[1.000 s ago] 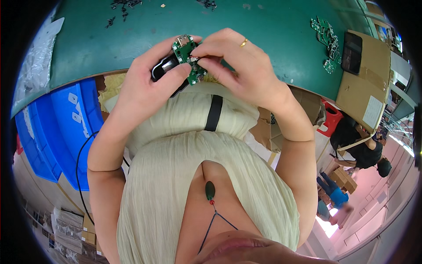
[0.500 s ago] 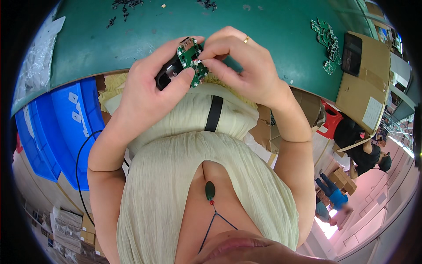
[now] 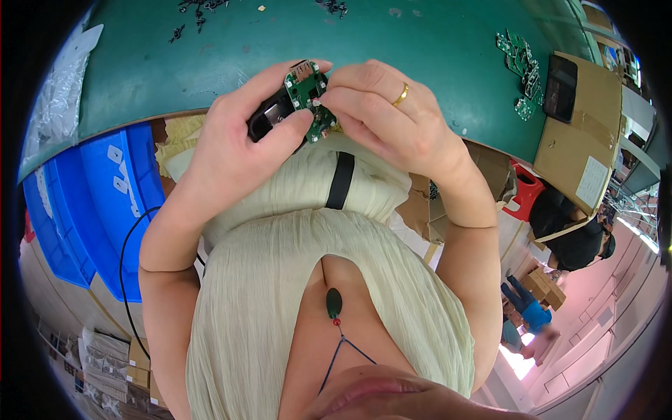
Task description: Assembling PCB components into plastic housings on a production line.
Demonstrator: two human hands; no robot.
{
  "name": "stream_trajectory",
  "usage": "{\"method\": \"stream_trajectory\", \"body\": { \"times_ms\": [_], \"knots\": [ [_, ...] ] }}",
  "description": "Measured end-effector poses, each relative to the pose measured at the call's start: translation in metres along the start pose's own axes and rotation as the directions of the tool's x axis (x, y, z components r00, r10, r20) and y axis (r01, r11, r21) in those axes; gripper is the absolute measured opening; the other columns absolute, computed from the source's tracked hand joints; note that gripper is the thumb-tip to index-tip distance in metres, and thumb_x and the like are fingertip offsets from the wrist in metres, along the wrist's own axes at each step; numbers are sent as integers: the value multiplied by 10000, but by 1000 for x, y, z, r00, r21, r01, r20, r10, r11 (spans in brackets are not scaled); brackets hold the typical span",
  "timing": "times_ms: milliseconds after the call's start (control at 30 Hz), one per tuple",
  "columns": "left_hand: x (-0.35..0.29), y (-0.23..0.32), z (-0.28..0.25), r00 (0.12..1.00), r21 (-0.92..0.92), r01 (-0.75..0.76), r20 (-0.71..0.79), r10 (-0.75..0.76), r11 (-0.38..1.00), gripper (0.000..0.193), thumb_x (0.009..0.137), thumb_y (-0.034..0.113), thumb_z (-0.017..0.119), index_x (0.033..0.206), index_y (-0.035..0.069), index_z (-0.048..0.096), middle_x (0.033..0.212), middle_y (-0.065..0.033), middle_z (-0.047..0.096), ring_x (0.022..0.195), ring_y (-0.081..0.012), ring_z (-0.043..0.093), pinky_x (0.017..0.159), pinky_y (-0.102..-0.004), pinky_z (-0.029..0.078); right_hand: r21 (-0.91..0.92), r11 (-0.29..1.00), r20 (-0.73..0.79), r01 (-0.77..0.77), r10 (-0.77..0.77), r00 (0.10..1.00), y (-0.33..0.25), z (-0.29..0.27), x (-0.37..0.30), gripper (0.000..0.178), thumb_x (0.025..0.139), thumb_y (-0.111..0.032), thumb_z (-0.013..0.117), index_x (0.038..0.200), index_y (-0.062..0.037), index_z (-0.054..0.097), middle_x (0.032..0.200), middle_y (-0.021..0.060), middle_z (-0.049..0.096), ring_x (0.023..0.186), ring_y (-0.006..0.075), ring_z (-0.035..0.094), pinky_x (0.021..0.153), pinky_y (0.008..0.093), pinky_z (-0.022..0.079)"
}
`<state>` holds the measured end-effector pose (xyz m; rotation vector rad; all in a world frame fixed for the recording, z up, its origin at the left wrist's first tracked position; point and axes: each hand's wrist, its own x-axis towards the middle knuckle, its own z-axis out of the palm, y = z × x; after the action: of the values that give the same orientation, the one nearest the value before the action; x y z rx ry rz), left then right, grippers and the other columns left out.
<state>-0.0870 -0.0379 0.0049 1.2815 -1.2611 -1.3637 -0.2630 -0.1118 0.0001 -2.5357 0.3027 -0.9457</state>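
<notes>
My left hand (image 3: 241, 129) is closed round a glossy black plastic housing (image 3: 271, 114), its thumb pressing a green circuit board (image 3: 302, 89) against it. The board carries metal connectors along its upper end and small white parts at its edges. My right hand (image 3: 388, 112), with a gold ring on one finger, has its fingers pinched together at the board's right side. Whatever lies between those fingertips is hidden. Both hands are above the near edge of the green table (image 3: 420, 49).
Several circuit boards (image 3: 521, 73) lie at the table's right, beside a cardboard box (image 3: 584, 133) with a black housing on it. Small black parts (image 3: 203, 10) are scattered at the far side. Blue bins (image 3: 115, 203) stand at lower left, plastic bags (image 3: 59, 91) above them.
The fingers of my right hand have curled in closer to the board, and the hand has turned. My left hand keeps its hold on the housing and board almost unmoved.
</notes>
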Motion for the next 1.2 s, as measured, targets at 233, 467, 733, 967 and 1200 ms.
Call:
{"method": "stream_trajectory", "body": {
  "times_ms": [233, 467, 733, 967, 1200],
  "knots": [
    [0, 3, -4, 993, -81, 97, 72, -92, 992, 332, 772, 40, 519, 1101, -6, 530, 894, -47, 596, 773, -78, 545, 722, -212, 444, 76, 990, 73, -119, 113, 991, -7, 0, 0, 245, 639, 40, 611, 868, -2, 535, 863, 118, 565, 794, 275, 577, 614, 327, 494],
    [-1, 0, -5, 994, -38, 101, 46, -99, 994, 312, 772, 58, 524, 1075, -14, 539, 864, -41, 593, 775, -74, 539, 712, -218, 443, 267, 940, 92, -211, 193, 977, 4, 8, -2, 228, 651, 89, 622, 848, -8, 560, 826, 109, 580, 720, 242, 574, 611, 309, 478],
    [-1, -1, -5, 994, -17, 104, 10, -104, 994, 320, 779, 58, 521, 1092, -9, 535, 870, -31, 593, 785, -64, 528, 713, -204, 435, 94, 978, 48, -186, 182, 982, -3, 15, -2, 164, 710, 16, 602, 845, -38, 525, 775, 90, 534, 756, 265, 564, 628, 333, 470],
    [2, -2, -7, 999, -108, 44, 21, -42, 993, 337, 798, 52, 515, 1134, 19, 521, 898, -26, 592, 795, -62, 530, 734, -213, 439, 254, 939, 26, -232, 233, 972, 2, 1, 8, 142, 712, 41, 628, 840, 6, 577, 797, 100, 567, 758, 228, 573, 622, 299, 470],
    [1, -3, -5, 1000, 32, -23, -8, 23, 999, 344, 787, 44, 524, 1130, 19, 524, 904, -39, 600, 770, -69, 532, 719, -211, 438, 238, 944, 5, -229, 235, 972, 0, 3, 6, 177, 685, 85, 631, 841, 22, 576, 800, 95, 583, 713, 207, 565, 579, 275, 467]
  ]
}}
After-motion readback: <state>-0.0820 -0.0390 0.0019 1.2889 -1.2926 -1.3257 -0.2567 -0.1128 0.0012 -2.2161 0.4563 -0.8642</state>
